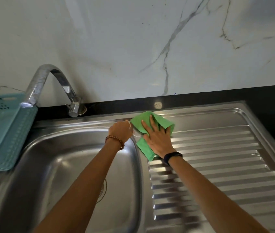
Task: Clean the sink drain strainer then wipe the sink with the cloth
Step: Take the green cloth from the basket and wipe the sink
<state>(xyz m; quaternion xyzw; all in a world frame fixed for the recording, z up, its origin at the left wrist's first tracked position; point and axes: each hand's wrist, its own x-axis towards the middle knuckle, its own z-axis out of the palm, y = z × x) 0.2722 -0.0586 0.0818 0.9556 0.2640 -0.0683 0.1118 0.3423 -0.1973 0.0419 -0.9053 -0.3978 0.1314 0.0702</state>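
Observation:
A green cloth [146, 120] lies on the steel sink top, at the far corner between the basin [52, 165] and the ribbed drainboard [217, 165]. My right hand [157, 138] presses flat on the cloth with straight, spread fingers. My left hand [121, 131] sits at the basin's far right rim with its fingers curled, touching the cloth's left edge; I cannot tell whether it pinches the cloth. The drain strainer [104, 190] is mostly hidden under my left forearm.
A curved chrome tap [49, 81] arches over the basin's left side. A teal plastic basket [2, 130] rests at the left of the sink. A black counter strip and a marble wall run behind.

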